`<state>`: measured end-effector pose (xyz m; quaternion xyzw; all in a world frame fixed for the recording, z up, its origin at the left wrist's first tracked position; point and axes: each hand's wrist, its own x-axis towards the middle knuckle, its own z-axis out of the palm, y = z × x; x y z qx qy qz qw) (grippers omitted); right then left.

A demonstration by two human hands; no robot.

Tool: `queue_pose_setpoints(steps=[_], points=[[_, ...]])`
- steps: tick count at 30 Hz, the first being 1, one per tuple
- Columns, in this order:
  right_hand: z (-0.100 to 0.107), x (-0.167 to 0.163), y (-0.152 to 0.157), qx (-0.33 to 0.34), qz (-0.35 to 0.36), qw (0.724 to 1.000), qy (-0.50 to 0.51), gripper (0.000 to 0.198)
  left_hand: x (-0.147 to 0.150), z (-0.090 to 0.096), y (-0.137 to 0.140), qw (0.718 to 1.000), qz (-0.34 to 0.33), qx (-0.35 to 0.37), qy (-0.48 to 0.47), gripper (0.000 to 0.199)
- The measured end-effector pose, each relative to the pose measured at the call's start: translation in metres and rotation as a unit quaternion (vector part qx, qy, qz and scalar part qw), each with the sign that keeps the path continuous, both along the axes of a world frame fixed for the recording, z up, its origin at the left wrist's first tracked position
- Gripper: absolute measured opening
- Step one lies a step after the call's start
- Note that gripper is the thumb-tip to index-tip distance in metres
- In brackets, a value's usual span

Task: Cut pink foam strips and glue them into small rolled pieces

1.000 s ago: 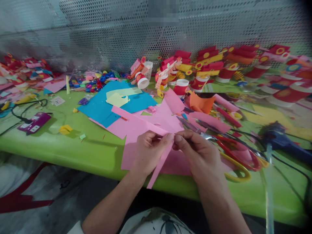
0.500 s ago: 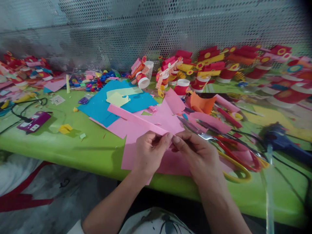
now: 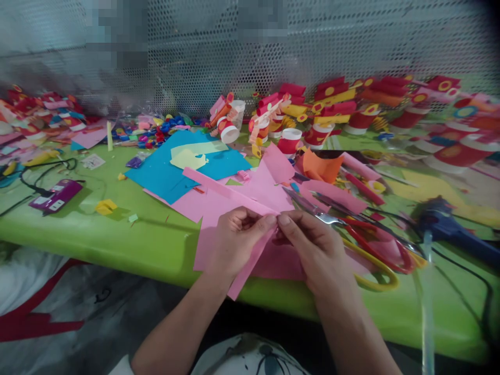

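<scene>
Both hands meet over the pink sheets (image 3: 213, 245) near the table's front edge. Between my left thumb and fingers runs a long pink paper strip (image 3: 222, 192), and my left hand (image 3: 242, 237) is closed on it. My right hand (image 3: 308, 242) pinches the same strip where the thumbs almost touch. One length of the strip points away to the upper left; another hangs down toward me past my left wrist. The fold between my fingertips is mostly hidden. Scissors with red and yellow handles (image 3: 377, 245) lie just right of my right hand.
A blue glue gun (image 3: 453, 224) with a clear glue stick lies at the right. Blue paper (image 3: 164, 179) is behind my hands. Red paper-cup models (image 3: 289, 140) line the mesh wall. A purple power socket (image 3: 57, 197) with cables sits at the left on the green table (image 3: 148, 234).
A length of the pink strip now shows hanging toward me below my hands. The far end has drawn slightly right. My hands have hardly moved.
</scene>
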<state>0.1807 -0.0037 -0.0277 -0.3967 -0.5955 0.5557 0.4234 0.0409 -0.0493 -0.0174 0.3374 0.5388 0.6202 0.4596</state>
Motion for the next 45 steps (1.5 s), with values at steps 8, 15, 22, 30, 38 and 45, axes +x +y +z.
queue_pose_setpoints(steps=[8,15,22,30,38,45], points=[[0.004,0.000,0.000,0.071,-0.054,0.994,-0.061,0.023,0.002,-0.006,0.000,0.999,-0.030,0.034,-0.008,0.008],[0.008,-0.002,-0.001,0.055,-0.029,0.996,-0.063,0.022,0.000,-0.017,0.005,0.991,-0.029,0.029,-0.130,0.021],[0.008,-0.002,-0.001,0.074,-0.043,0.995,-0.057,0.021,-0.003,-0.004,0.003,0.993,-0.060,-0.003,-0.103,0.028],[0.001,-0.003,-0.001,0.045,-0.083,0.991,-0.097,0.014,-0.001,-0.009,0.005,0.997,-0.036,0.043,-0.053,0.020],[0.009,-0.006,-0.008,0.111,-0.106,0.981,-0.120,0.008,0.004,-0.007,-0.002,0.989,-0.013,0.077,0.125,0.020],[0.000,-0.006,-0.005,0.118,-0.089,0.984,-0.100,0.013,0.007,-0.005,-0.004,0.970,0.011,0.087,0.228,0.023]])
